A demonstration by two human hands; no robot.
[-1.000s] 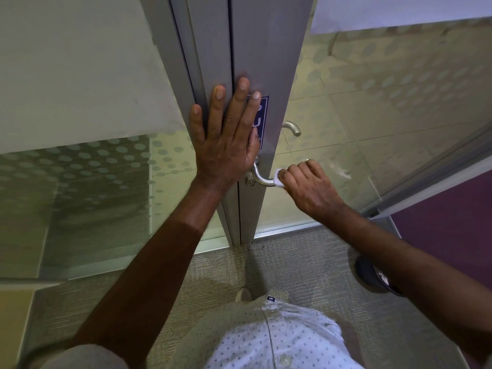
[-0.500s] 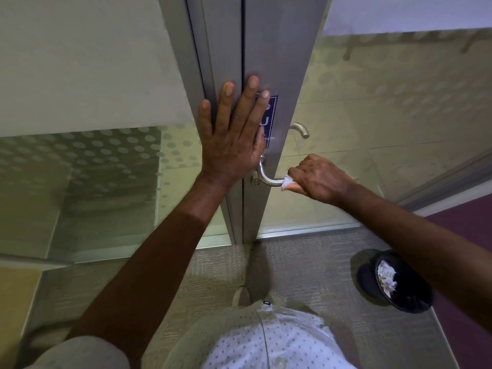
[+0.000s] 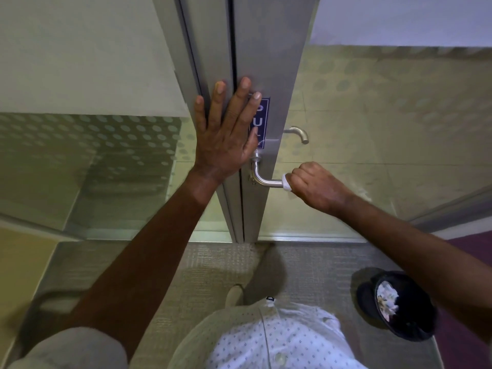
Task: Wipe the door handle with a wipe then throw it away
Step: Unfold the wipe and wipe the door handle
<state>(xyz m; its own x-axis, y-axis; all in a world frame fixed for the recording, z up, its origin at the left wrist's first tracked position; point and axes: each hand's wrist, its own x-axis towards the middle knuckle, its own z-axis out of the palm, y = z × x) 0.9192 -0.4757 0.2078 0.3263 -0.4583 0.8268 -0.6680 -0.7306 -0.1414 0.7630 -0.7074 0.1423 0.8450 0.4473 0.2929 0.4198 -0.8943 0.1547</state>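
A curved metal door handle (image 3: 262,177) juts from the grey door frame (image 3: 271,62). My right hand (image 3: 316,186) is clenched around the handle's free end with a white wipe (image 3: 286,183) folded inside the fist; only a small edge of the wipe shows. My left hand (image 3: 227,134) lies flat against the frame just above the handle, fingers spread, partly covering a blue "PULL" sign (image 3: 262,123).
A black waste bin (image 3: 399,304) with crumpled white wipes inside stands on the carpet at lower right, under my right forearm. Frosted glass panels flank the frame. A second handle (image 3: 299,134) shows behind the glass. My shoe (image 3: 234,295) is near the door's base.
My right hand has slid along the handle from near the bend out to its end, turning over the top of it. The view has tilted down, showing more of the bin. My left hand stays flat.
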